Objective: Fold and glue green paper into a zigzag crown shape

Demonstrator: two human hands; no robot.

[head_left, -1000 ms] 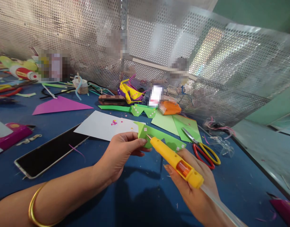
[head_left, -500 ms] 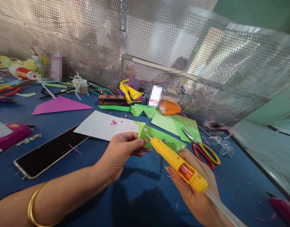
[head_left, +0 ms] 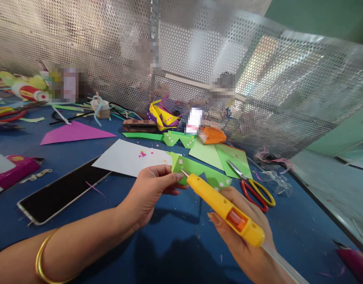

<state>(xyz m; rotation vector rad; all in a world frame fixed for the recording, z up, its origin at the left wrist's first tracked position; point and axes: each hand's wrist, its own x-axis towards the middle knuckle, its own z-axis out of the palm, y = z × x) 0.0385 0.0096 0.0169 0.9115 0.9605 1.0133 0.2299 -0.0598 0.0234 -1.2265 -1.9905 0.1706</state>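
Observation:
My left hand (head_left: 158, 181) pinches the left end of a green paper cutout (head_left: 196, 167) dotted with small white squares. A yellow glue gun (head_left: 219, 201) is gripped in my right hand (head_left: 249, 232), and its metal tip points at the cutout close to my left thumb. Whether the tip touches the paper I cannot tell. Behind the cutout lies a pair of green paper glasses (head_left: 180, 139) with similar squares. White paper (head_left: 125, 157) under and left of the cutout carries small pink pieces (head_left: 142, 154).
Scissors (head_left: 249, 185) with red and yellow handles lie at the right on light green sheets (head_left: 206, 156). A dark phone (head_left: 63, 189) and magenta paper (head_left: 76, 133) are at the left. A perforated metal screen (head_left: 199, 51) stands along the back.
The glue gun's tip has shifted slightly left and down along the cutout, near my left thumb. My left hand has barely moved.

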